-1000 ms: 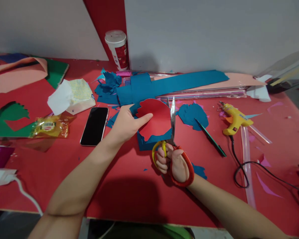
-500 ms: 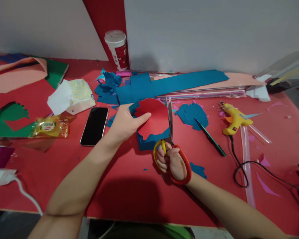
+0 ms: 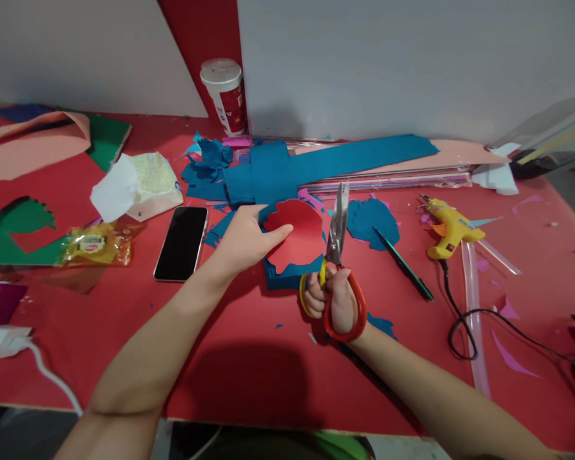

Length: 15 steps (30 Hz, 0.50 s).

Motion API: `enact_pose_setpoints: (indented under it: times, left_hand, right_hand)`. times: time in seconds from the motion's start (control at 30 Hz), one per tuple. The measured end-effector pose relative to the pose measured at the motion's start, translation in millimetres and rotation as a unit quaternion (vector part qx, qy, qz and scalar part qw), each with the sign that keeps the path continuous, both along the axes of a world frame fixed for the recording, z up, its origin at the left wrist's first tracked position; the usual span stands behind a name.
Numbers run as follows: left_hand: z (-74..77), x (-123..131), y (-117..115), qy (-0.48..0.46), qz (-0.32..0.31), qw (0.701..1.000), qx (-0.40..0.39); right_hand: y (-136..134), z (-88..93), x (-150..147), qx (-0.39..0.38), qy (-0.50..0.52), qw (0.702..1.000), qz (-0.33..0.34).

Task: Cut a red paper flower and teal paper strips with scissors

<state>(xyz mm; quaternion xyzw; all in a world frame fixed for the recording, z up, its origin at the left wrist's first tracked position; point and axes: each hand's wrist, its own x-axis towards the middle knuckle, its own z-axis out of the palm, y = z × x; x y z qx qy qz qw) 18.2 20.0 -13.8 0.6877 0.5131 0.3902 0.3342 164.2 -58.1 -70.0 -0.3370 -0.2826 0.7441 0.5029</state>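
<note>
My left hand pinches a red paper cutout with a wavy edge, its thumb lying on top. Blue paper shows behind and below the red piece; my fingers beneath are hidden. In my right hand is a pair of scissors with red and yellow handles, fingers through the loops. Their blades point up and away, nearly together, just right of the red cutout and apart from it. A blue scalloped paper piece lies to the right, a dark green pen resting partly on it.
A phone lies left of my left hand. At right is a yellow glue gun with a black cord. Blue paper strips lie along the back beside a lidded cup. Red and green sheets, a tissue pack and a yellow wrapper sit left.
The scissors have moved slightly right, off the red paper's edge, and their blades have turned and closed up. The red cutout has shifted a little down and tilted in my left hand.
</note>
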Motion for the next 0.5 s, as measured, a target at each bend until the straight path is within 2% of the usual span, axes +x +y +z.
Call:
enact_pose_setpoints:
  times: [0.1,0.2,0.37,0.5]
  left_hand:
    - [2.5,3.2,-2.2,0.098,-0.037,0.995,-0.006]
    - [5.0,7.3,-5.2,0.125,-0.073,0.989,-0.017]
    - [4.2,12.6,-9.6,0.129,-0.079,0.988,-0.025]
    - [2.5,15.3,-11.1,0.128,-0.081,0.988,-0.028]
  right_hand:
    - [6.9,-2.2,3.9,-0.001,-0.049,0.997,-0.065]
    - [11.1,-1.7,8.2,-0.012,-0.127,0.985,-0.116]
    - [10.8,-1.2,10.3,-0.037,-0.172,0.979,-0.099]
    - [9.8,-5.0,11.6,-0.021,-0.203,0.974,-0.097]
